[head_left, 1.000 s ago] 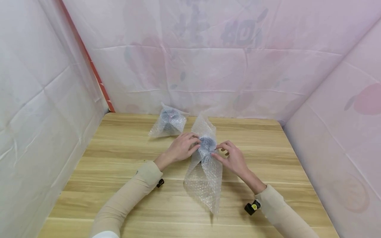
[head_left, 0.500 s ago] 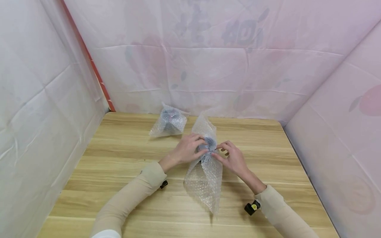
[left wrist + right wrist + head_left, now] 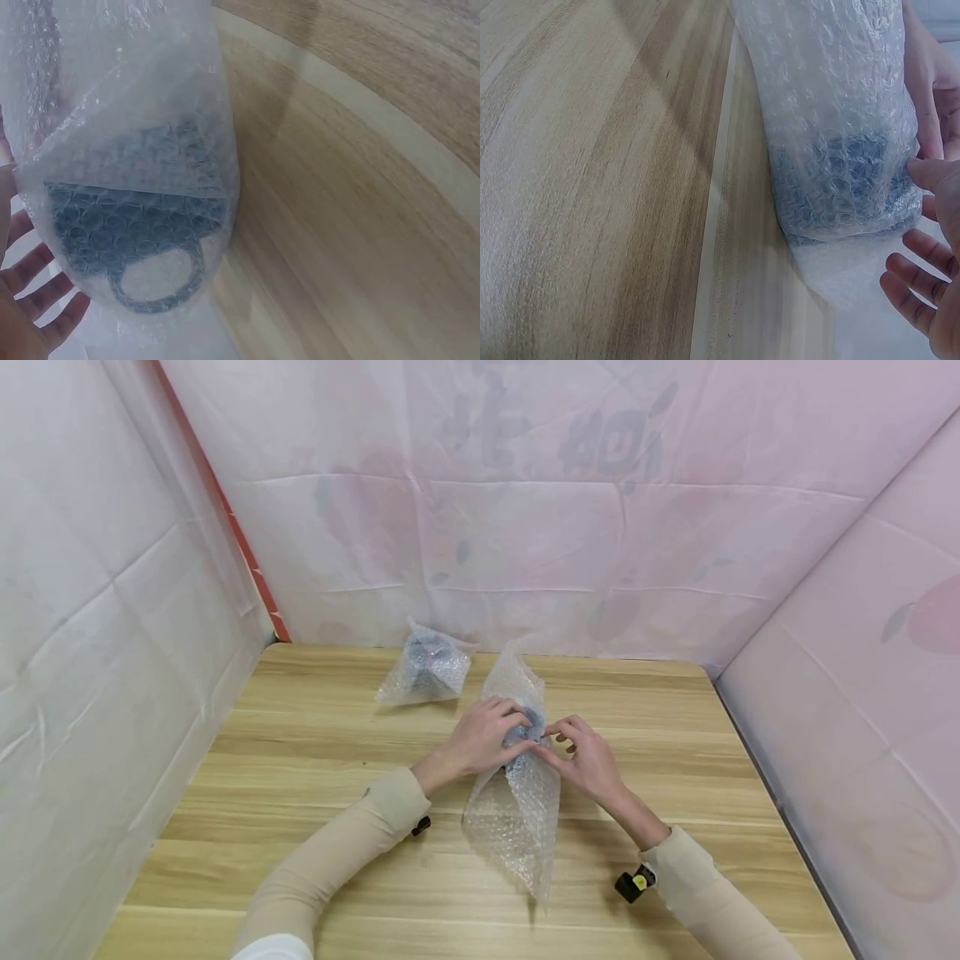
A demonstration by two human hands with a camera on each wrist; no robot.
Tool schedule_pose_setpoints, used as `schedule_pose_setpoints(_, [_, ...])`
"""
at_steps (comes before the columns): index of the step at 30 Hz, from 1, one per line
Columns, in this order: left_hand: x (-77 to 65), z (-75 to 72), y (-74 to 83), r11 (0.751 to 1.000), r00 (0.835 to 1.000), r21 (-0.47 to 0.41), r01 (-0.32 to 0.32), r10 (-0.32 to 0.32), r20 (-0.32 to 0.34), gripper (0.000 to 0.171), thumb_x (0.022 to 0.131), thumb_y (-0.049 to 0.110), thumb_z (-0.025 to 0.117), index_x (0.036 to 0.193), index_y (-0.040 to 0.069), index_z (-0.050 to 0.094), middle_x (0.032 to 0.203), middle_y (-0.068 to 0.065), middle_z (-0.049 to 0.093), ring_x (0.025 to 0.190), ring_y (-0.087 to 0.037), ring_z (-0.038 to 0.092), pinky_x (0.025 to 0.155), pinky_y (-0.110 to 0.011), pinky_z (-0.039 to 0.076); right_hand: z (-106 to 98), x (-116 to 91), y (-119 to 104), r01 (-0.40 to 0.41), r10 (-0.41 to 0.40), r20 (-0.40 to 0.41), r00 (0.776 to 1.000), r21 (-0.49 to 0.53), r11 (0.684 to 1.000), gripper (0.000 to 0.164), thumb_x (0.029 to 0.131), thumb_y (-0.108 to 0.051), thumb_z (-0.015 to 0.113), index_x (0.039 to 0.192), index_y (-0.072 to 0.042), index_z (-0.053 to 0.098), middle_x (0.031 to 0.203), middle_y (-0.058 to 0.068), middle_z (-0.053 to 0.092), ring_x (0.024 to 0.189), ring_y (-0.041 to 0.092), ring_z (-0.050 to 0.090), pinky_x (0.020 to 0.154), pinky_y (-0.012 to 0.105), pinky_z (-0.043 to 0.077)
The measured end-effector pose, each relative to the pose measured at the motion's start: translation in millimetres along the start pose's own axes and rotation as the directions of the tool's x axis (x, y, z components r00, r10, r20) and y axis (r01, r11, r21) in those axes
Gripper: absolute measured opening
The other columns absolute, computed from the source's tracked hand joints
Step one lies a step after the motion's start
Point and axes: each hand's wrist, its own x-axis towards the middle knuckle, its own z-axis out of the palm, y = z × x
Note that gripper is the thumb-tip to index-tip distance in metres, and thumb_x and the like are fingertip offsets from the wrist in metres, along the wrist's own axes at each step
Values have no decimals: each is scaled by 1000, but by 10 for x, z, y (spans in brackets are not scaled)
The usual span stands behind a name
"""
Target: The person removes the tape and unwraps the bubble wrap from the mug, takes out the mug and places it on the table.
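On the wooden table a dark mug with a ring handle shows through clear bubble wrap, whose long loose ends stretch toward the back and the front. My left hand lies over the mug's left side, thumb and curved fingers gripping the wrap. From the right, my right hand pinches the wrap's edge between thumb and index finger; the remaining fingers are loosely bent. Both thumbs nearly meet. In the right wrist view the wrap hides the handle.
A second bubble-wrapped dark object stands at the back left of the wooden table. White fabric walls close off the back and both sides.
My left hand has slid right across the top of the wrapped mug, closer to my right hand. The right hand, the mug and the other package have stayed put.
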Motion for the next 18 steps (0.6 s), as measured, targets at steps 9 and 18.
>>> schedule_pose_setpoints(9, [39,-26,38,1000,998,16,11,-12,58,38,99,52,69,119,21,76,127,0,72,120,-19,66,107,-39,56,6,3,10,23,-23,-2,1000,0,1000,30,88,-28,87,107,-8,78,107,10,73,85,25,73,66,31,63])
schedule_pose_setpoints(18, [69,-29,71,998,998,56,-3,0,61,35,101,52,66,117,23,77,125,2,73,119,-19,67,106,-38,57,-5,6,4,23,-23,8,1000,3,1000,30,88,-26,87,109,-8,77,108,10,73,86,25,72,67,28,62])
